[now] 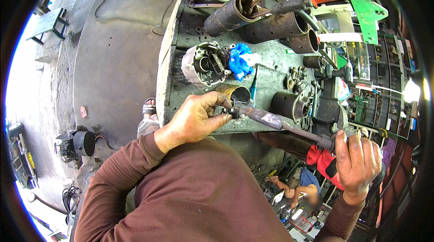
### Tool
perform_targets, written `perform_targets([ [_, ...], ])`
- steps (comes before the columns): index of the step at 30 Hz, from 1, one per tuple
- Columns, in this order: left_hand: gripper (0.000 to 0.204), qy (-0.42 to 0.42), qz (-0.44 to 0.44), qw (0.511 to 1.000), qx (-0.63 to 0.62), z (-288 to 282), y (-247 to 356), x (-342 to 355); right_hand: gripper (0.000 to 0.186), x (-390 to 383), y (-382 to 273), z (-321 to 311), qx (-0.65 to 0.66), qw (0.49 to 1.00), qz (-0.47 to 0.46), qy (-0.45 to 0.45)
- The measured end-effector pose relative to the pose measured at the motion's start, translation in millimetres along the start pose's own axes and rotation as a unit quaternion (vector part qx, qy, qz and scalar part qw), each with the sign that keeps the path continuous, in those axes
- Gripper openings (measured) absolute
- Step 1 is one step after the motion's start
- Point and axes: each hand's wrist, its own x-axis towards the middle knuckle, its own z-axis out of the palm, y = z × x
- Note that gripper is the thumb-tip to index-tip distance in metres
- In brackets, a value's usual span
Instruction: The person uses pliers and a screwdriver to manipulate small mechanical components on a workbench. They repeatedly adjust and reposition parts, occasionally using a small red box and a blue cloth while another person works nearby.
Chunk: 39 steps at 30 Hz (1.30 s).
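My right hand (359, 160) is closed round the handle end of a long dark tool (271, 120) that looks like a heavy soldering iron. The tool slants left across the bench's near edge, and its narrow tip reaches the fingertips of my left hand (194, 117). Thumb and forefinger of that hand pinch a small black part (233, 112) beside the tip; its exact kind is too small to make out. Just beyond lies a brass-coloured open cylinder (230, 90). A round silver motor housing (192, 65) sits farther back, next to a crumpled blue plastic bag (239, 63).
A teal-handled screwdriver (254, 84) lies on the metal workbench (176, 93). To the right stand a dark cylinder (283, 105) and loose metal parts (296, 79). Several dark tubes (224, 18) at the back hold rods. Another person (307, 187) sits low at the right.
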Motion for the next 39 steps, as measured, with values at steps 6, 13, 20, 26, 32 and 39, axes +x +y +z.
perform_targets([
  [6,0.030,0.034,0.111,0.993,0.036,-0.9,-4.6,0.5,0.034,-16.1,4.1,4.0,-0.006,1.000,0.029,0.008],
  [13,0.031,0.066,0.172,0.979,0.089,-3.3,-4.8,5.0,0.048,-69.3,5.5,34.5,0.132,0.968,0.200,0.071],
  [20,0.027,0.073,0.112,0.978,0.162,-8.9,12.6,-2.0,0.037,-100.0,-43.7,115.1,0.318,0.821,0.460,0.116],
  [26,0.026,0.109,0.075,0.980,0.147,-8.4,24.0,-3.2,0.025,-80.6,-81.0,196.3,0.591,0.506,0.600,0.185],
  [32,0.028,0.159,0.056,0.969,0.179,-6.2,39.0,-7.6,0.018,-30.5,-75.5,239.7,0.798,0.198,0.510,0.254],
  [39,0.025,0.202,0.043,0.974,0.097,7.6,42.9,-18.3,0.026,14.5,-46.1,265.9,0.859,0.055,0.462,0.211],
])
